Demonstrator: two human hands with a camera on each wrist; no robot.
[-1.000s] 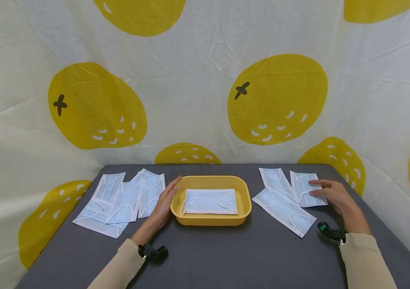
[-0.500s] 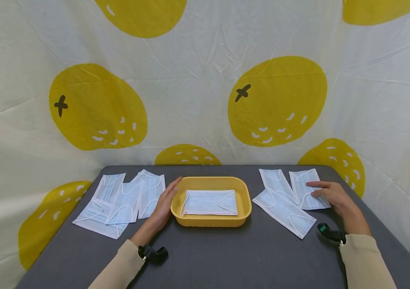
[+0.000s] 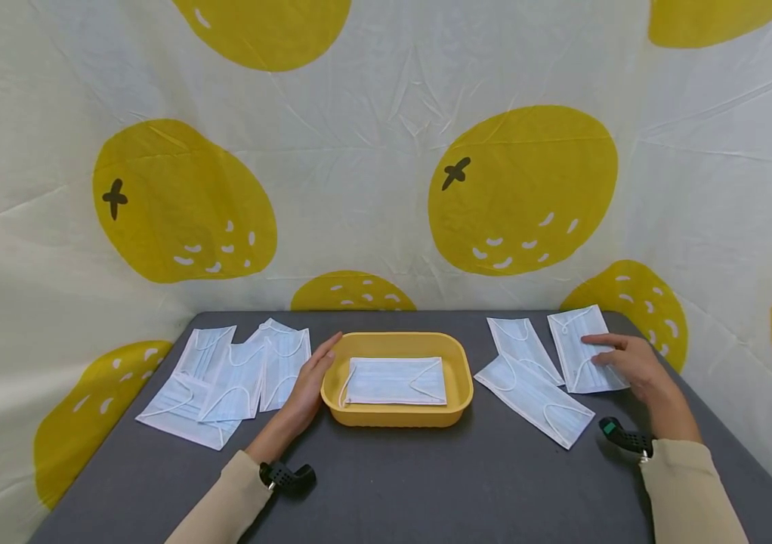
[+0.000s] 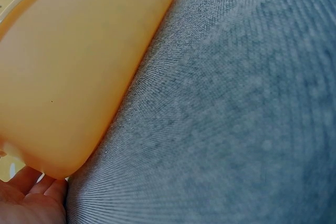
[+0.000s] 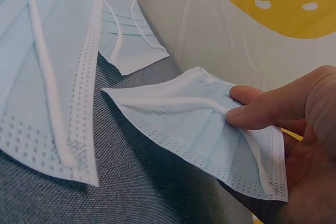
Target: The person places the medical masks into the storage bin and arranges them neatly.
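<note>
My right hand (image 3: 637,368) pinches a pale blue face mask (image 3: 579,351) by its right side, thumb on top and fingers behind. In the right wrist view this mask (image 5: 194,129) is raised off the table and bends slightly. Against the left end of a yellow plastic tray (image 3: 396,418) my left hand (image 3: 304,389) rests with straight fingers. The left wrist view has those fingertips at the tray's bottom corner. Inside the tray a face mask (image 3: 396,380) lies flat, its ear loops on top.
Two overlapping face masks (image 3: 535,400) lie between the tray and my right hand. Several more masks (image 3: 230,374) overlap left of my left hand. A dark grey cloth covers the table (image 3: 413,483). Behind it hangs a white curtain (image 3: 359,189) with yellow fruit prints.
The right hand's mask has come up off the table, its far end rising and shifting slightly right, apart from the neighbouring masks. My left hand and the tray stay put.
</note>
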